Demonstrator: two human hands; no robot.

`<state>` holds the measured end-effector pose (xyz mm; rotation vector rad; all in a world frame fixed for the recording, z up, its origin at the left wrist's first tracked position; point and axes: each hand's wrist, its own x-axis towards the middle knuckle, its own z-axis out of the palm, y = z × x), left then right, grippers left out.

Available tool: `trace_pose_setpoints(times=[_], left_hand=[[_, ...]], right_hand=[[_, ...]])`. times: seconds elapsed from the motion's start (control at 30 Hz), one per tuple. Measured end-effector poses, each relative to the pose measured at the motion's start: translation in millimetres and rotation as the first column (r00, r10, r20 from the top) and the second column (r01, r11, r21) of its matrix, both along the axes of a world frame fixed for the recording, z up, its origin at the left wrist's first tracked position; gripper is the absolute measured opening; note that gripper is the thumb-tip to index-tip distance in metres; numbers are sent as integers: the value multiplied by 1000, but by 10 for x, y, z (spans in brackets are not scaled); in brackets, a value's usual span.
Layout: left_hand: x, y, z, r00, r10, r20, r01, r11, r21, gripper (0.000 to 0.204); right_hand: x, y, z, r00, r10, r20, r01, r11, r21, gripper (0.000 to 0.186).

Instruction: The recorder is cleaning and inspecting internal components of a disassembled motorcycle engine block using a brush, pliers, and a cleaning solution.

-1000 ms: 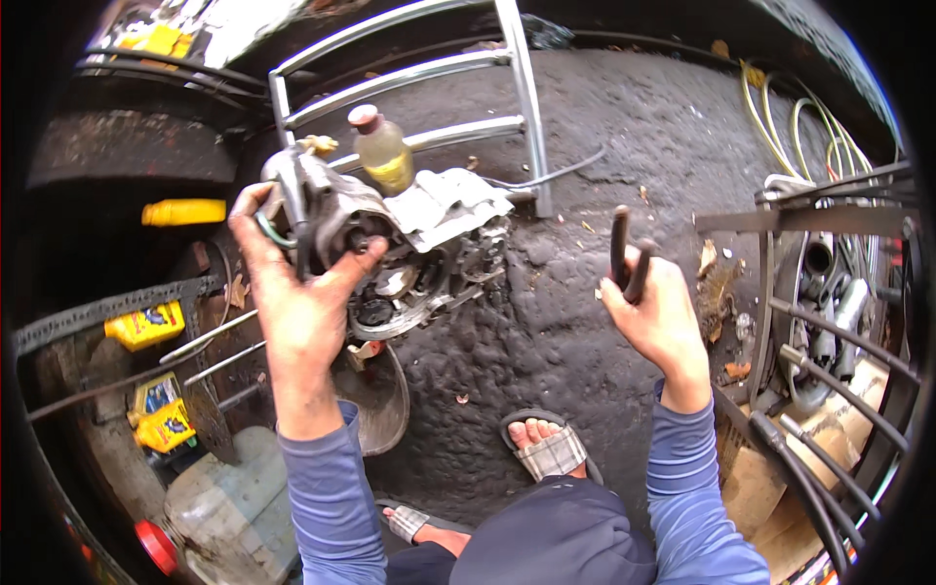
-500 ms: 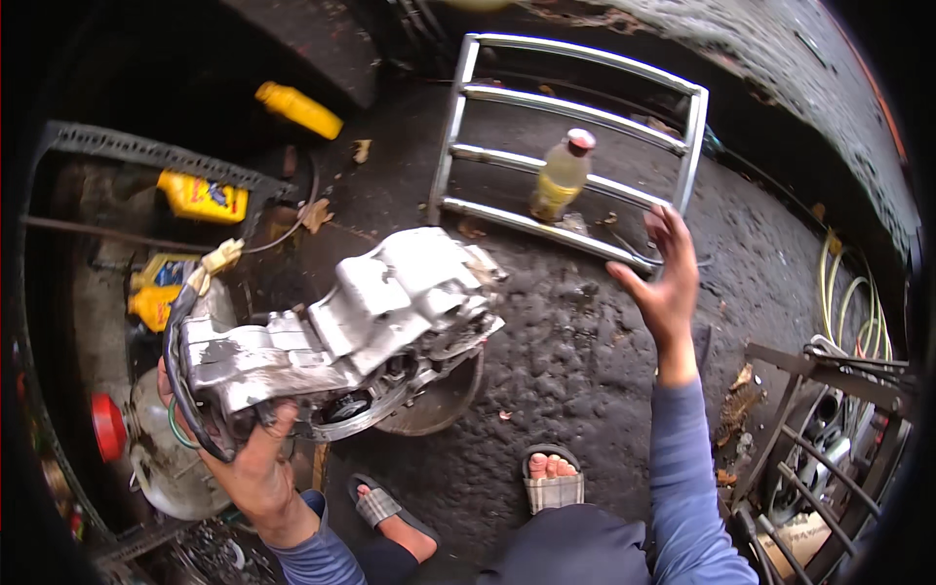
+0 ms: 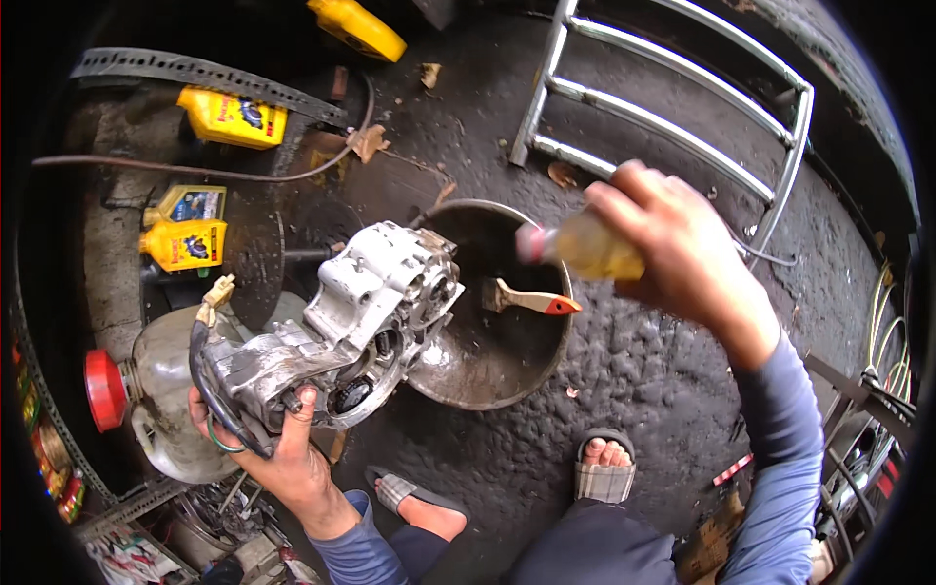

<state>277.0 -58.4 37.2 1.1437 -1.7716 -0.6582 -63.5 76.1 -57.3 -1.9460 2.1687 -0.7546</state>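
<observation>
My left hand (image 3: 292,448) grips the lower-left end of a grimy aluminium engine casing (image 3: 366,292), by a black cable with a pale connector (image 3: 214,297). The casing is raised beside and partly over a dark metal basin (image 3: 468,380). A paintbrush (image 3: 526,300) with a wooden, orange-tipped handle rests in the basin, its end over the rim. My right hand (image 3: 682,249) is closed round a plastic bottle (image 3: 593,252) of yellow liquid above the basin's right side; the bottle lies nearly horizontal, its blurred red-and-white top pointing left toward the casing.
A chrome tubular rack (image 3: 673,127) lies at the upper right. Yellow oil containers (image 3: 234,117) and a large translucent jug with a red cap (image 3: 175,351) are at the left, by perforated metal bars (image 3: 210,78). Coiled hoses (image 3: 877,302) and a metal frame (image 3: 848,390) stand far right.
My right hand, which held dark tool handles, has released them, reached to the rack and taken the bottle, bringing it down and tilted. The casing has turned in my left hand. The view has shifted.
</observation>
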Motion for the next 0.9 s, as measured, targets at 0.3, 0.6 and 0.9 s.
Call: trace_pose_setpoints(times=[0.3, 0.6, 0.9], left_hand=[[-130, 38, -262, 998, -57, 20, 57, 998, -32, 83], [-113, 110, -273, 1000, 9, -15, -10, 999, -37, 82], [-159, 141, -299, 991, 88, 106, -80, 994, -75, 95]], right_hand=[[655, -9, 676, 954, 59, -293, 1, 980, 198, 26], [778, -34, 648, 954, 40, -296, 28, 974, 223, 30], [555, -61, 188, 984, 0, -179, 8, 999, 42, 34]])
